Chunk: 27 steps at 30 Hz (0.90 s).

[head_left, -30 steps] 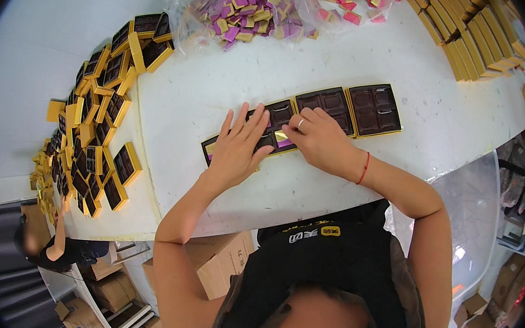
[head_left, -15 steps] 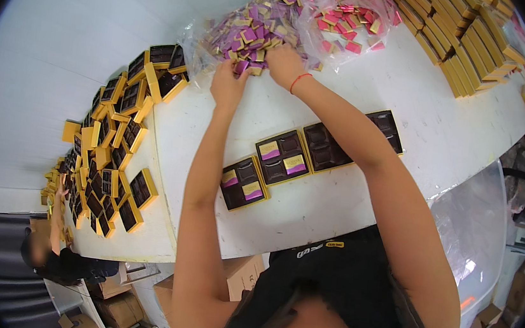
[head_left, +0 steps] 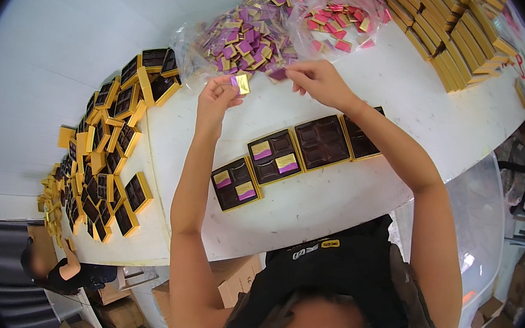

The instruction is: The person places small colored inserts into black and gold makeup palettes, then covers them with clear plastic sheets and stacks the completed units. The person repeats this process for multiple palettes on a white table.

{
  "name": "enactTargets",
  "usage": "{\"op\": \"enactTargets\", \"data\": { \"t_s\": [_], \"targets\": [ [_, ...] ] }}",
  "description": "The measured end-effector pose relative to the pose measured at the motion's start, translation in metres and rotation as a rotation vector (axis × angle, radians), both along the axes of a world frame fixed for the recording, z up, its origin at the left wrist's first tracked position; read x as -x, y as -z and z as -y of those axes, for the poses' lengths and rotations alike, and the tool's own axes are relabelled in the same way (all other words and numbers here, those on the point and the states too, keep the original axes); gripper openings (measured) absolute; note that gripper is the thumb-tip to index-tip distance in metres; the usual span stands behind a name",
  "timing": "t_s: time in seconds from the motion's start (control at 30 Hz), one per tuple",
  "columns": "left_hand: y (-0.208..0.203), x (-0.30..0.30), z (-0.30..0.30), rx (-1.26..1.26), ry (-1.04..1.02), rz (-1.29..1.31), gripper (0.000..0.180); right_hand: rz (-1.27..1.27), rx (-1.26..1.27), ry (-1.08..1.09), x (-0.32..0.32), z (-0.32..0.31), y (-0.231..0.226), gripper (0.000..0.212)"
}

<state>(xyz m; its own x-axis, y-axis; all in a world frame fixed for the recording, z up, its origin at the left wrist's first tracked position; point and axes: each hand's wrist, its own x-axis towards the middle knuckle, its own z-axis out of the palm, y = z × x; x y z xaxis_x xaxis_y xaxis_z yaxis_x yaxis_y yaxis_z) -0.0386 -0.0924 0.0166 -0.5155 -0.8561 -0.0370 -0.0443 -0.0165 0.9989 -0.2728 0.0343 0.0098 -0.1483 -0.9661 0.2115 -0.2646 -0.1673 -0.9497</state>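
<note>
My left hand [head_left: 218, 95], raised over the white table, pinches a small chocolate [head_left: 241, 85] in a gold and purple wrapper. To its right my right hand [head_left: 319, 81] has its fingers closed, with a purple-wrapped chocolate [head_left: 277, 74] at the fingertips. Behind both hands lies a heap of purple and gold chocolates [head_left: 250, 41] in an opened clear bag. Nearer to me, several gold-edged boxes with dark divided trays stand in a slanting row. The leftmost box [head_left: 227, 193] and the box beside it [head_left: 282, 145] each hold two chocolates; the third box [head_left: 322, 141] shows bare compartments. My right forearm partly covers the last box [head_left: 359, 141].
A clear bag of pink and gold chocolates [head_left: 341, 26] lies at the back. Stacked gold boxes [head_left: 460, 44] stand at the back right, near red-handled scissors [head_left: 523, 66]. Many dark-trayed boxes [head_left: 107, 148] are piled at left, where another person [head_left: 63, 268] stands beyond.
Both hands have drawn back from the purple heap towards me. My left hand now shows a chocolate in its fingers; my right hand has moved right. The person at far left has shifted an arm.
</note>
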Motion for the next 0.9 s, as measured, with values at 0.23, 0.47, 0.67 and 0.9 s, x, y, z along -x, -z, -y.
{"op": "enactTargets", "data": {
  "t_s": [0.23, 0.47, 0.67, 0.9],
  "targets": [
    [-0.001, 0.016, -0.072, 0.041, 0.281, 0.061, 0.013, 0.386, -0.123, -0.104, 0.005, -0.126, -0.007, 0.024],
    [0.023, 0.034, -0.111, 0.143, 0.306, 0.079, 0.020, 0.164, 0.059, 0.065, -0.007, -0.140, 0.022, 0.021],
    [0.026, 0.031, -0.128, 0.636, 0.264, 0.362, 0.016, -0.421, 0.070, 0.102, -0.012, -0.146, 0.025, 0.024],
    [0.028, 0.027, -0.118, 0.690, 0.257, 0.426, 0.018, -0.626, 0.163, 0.128, -0.010, -0.150, 0.027, 0.021]
  ]
}}
